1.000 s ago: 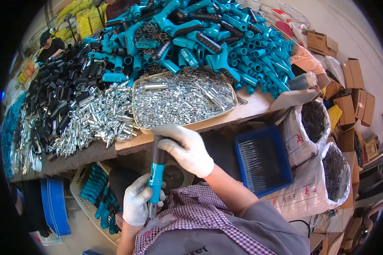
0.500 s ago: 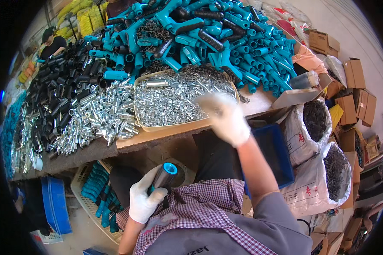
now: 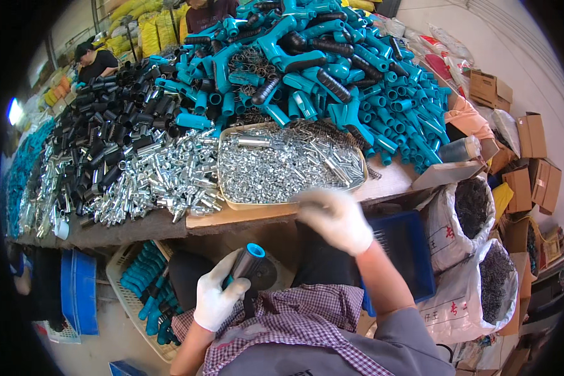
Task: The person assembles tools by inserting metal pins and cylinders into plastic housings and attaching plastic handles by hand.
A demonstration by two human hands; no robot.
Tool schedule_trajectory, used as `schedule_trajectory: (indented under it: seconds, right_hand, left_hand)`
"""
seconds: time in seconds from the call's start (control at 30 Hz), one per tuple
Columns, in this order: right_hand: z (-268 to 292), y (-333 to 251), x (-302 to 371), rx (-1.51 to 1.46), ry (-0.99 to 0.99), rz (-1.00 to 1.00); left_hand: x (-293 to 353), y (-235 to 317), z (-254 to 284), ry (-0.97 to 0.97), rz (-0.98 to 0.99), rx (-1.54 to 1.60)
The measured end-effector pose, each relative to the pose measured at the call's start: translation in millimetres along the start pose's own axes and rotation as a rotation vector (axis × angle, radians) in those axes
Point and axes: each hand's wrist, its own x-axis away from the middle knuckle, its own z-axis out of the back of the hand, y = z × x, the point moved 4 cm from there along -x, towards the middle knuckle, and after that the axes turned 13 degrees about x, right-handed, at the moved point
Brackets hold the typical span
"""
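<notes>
My left hand (image 3: 214, 297), in a white glove, is wrapped round a dark tube (image 3: 247, 264) with a bright teal ring at its upper end. The tube stands tilted in front of my apron, its open mouth upward. My right hand (image 3: 337, 220), gloved too, hangs just in front of a shallow cream tray (image 3: 250, 206) at the bench edge. Its fingers are smeared by motion, so whether they hold anything cannot be made out. Small silver metal parts (image 3: 272, 168) fill the tray, with pins and springs along its far right side.
Teal tool housings (image 3: 272, 44) are heaped behind the tray; black sleeves (image 3: 100, 131) and silver fittings (image 3: 156, 182) lie left. Below right are a blue bin (image 3: 427, 266) and white sacks (image 3: 442, 310) of dark parts. A basket (image 3: 124, 294) of teal housings stands below left. Other people are beyond the bench.
My right hand has moved from over the tray's right part back toward me, past its front edge. My left hand still grips the tube, and the view has shifted slightly.
</notes>
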Motion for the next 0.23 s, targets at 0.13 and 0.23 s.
schedule_trajectory:
  seconds: [0.13,0.23]
  right_hand:
    - [-15,-35,6,-0.034,-0.109,0.236]
    - [-24,-44,4,-0.055,-0.275,0.330]
  left_hand:
    - [-9,5,12,-0.088,-0.144,-0.176]
    - [-7,-4,22,-0.249,-0.280,-0.494]
